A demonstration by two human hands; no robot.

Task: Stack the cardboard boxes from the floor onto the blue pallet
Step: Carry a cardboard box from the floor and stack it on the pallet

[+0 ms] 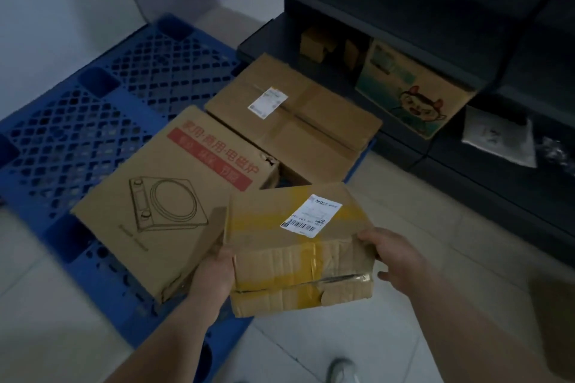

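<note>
Mid-carry: small taped box [300, 250] clamped between left hand [214, 274] and right hand [395, 258]; next, lowering onto blue pallet [77, 134] beside cooker box [161, 196].

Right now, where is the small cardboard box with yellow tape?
The small yellow-taped cardboard box is low in the head view, held between both hands, just right of the induction-cooker box on the blue pallet.

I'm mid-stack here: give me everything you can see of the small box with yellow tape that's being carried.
The small box with yellow tape is brown corrugated cardboard, creased and dented, its near face torn along a seam. Yellow tape crosses its top and front. A white shipping label with a barcode sits on top. It is held off the floor, tilted slightly, the left hand on its left side, the right hand on its right. It overlaps the induction cooker box in view; contact is unclear.
</note>
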